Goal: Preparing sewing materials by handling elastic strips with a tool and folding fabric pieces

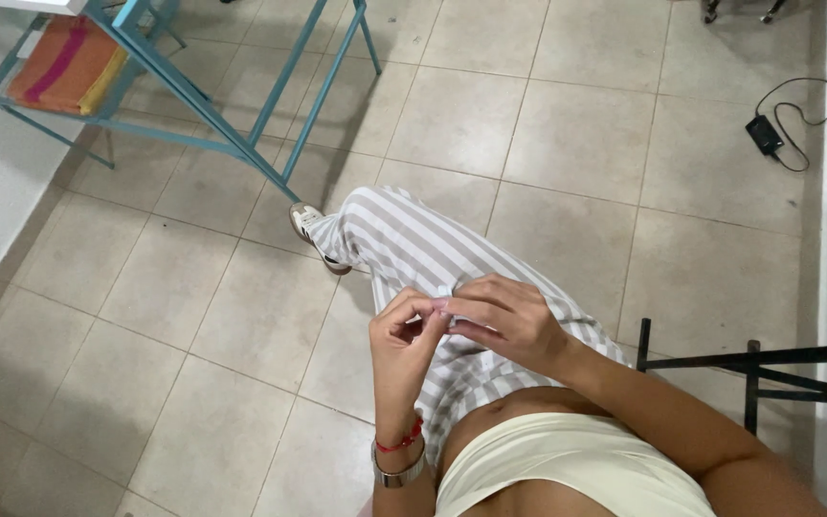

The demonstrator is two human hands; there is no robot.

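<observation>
My left hand (402, 337) and my right hand (507, 316) meet above my lap, fingertips pinched together on a small white thing (443, 292) that is mostly hidden by the fingers. I cannot tell what the small thing is. The left wrist carries a red cord and a metal bracelet (399, 469). Below the hands lies my leg in grey-and-white striped trousers (404, 239), ending in a white shoe (310, 225) on the tiled floor.
A teal metal frame table (270, 105) stands at the upper left, with an orange and yellow cloth (64, 67) on its lower shelf. A black metal chair frame (758, 369) is at the right. A black charger with cable (766, 134) lies on the floor by the right wall.
</observation>
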